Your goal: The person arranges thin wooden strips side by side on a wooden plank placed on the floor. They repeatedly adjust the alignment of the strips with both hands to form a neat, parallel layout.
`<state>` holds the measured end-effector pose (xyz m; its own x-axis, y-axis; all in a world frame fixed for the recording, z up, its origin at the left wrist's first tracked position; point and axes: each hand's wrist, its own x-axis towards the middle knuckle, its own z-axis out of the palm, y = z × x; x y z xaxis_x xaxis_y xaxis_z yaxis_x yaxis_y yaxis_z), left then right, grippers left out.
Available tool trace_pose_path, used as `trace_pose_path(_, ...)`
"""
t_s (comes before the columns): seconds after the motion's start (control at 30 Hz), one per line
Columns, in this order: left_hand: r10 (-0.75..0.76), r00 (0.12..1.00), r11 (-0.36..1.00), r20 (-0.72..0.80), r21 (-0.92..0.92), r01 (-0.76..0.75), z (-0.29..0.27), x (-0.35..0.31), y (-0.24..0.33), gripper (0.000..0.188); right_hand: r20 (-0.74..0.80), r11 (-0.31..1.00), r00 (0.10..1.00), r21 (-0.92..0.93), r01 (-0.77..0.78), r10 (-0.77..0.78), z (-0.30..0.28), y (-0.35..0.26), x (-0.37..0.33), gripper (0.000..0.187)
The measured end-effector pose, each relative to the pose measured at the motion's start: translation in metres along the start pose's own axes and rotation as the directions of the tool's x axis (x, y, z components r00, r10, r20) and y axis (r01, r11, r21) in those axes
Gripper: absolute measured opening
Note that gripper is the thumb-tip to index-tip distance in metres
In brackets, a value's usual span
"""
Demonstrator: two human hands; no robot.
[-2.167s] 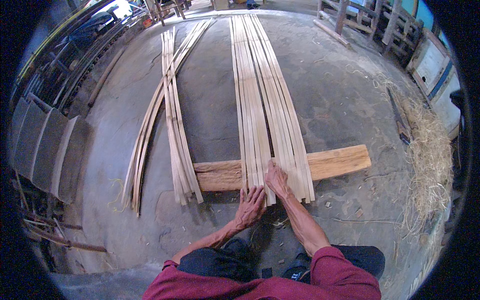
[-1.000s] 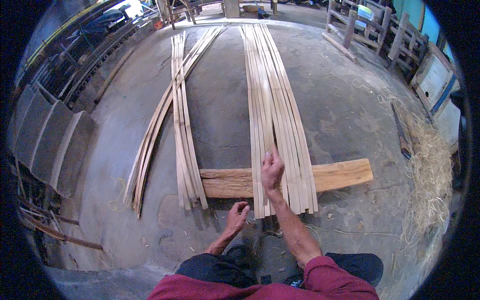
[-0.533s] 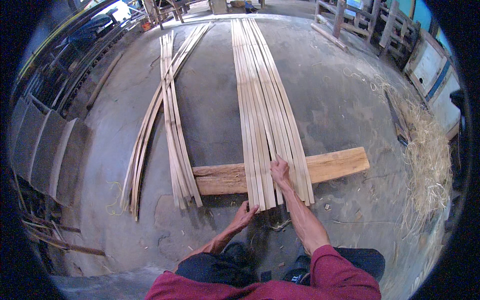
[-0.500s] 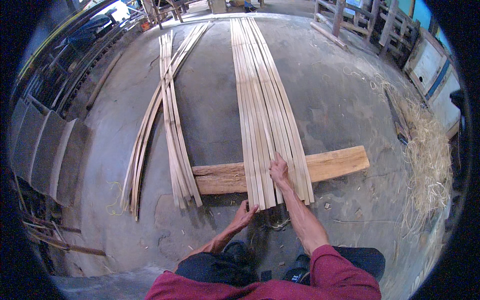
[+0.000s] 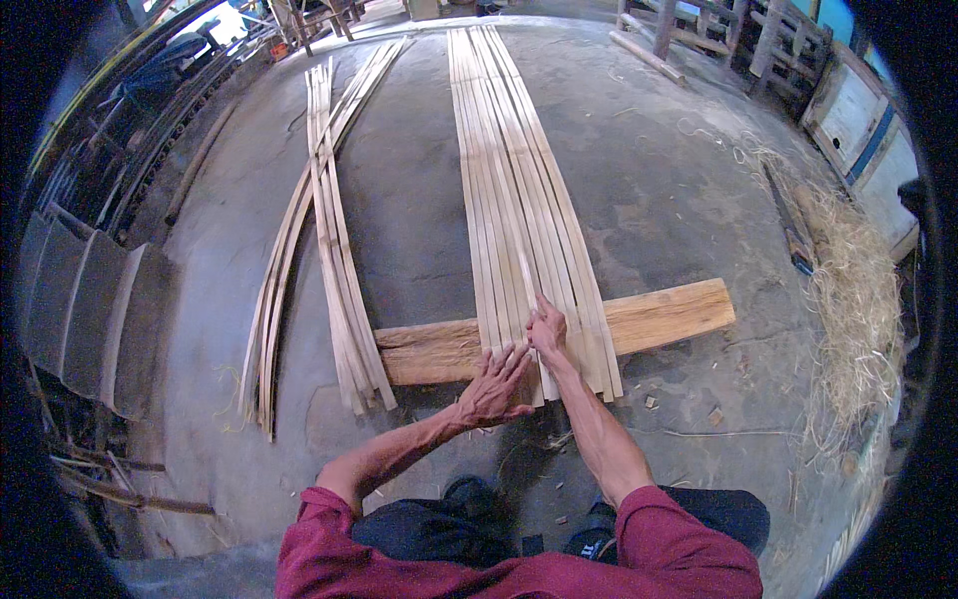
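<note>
A row of long pale bamboo strips [image 5: 494, 180] lies side by side, running away from me, with their near ends across a wooden board [image 5: 669, 315]. My left hand [image 5: 493, 387] rests flat on the near ends, fingers spread. Just to its right, my right hand [image 5: 548, 329] is closed around one strip in the middle of the row, its index finger pointing along it. The palm side of the right hand is hidden.
Two loose bundles of similar strips [image 5: 341, 290] cross each other on the concrete floor at left. A heap of thin shavings [image 5: 853, 309] lies at right beside a saw-like tool [image 5: 798, 250]. Curved grey slabs [image 5: 110, 299] stand far left; a wooden railing [image 5: 743, 50] is at back right.
My left hand has moved from the strips' corner up onto their near ends and opened flat. My right hand still grips its strip. The whole view has shifted slightly.
</note>
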<state>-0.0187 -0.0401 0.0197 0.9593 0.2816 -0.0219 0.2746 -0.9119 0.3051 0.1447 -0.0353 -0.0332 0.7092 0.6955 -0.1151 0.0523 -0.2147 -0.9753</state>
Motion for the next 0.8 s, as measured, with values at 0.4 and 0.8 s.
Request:
trace_pose_path(0.4,0.076,0.997,0.997,0.028,-0.031,-0.075,0.021,0.02,-0.022,0.076,-0.043,0.932,0.998,-0.362,0.021,-0.039,-0.005,0.022,-0.007,0.039)
trace_pose_path(0.8,0.07,0.995,0.984,-0.071,-0.156,-0.08,0.013,0.015,-0.026,0.076,0.214,0.721,0.968,-0.649,0.242,-0.132,-0.018,-0.04,-0.025,0.04)
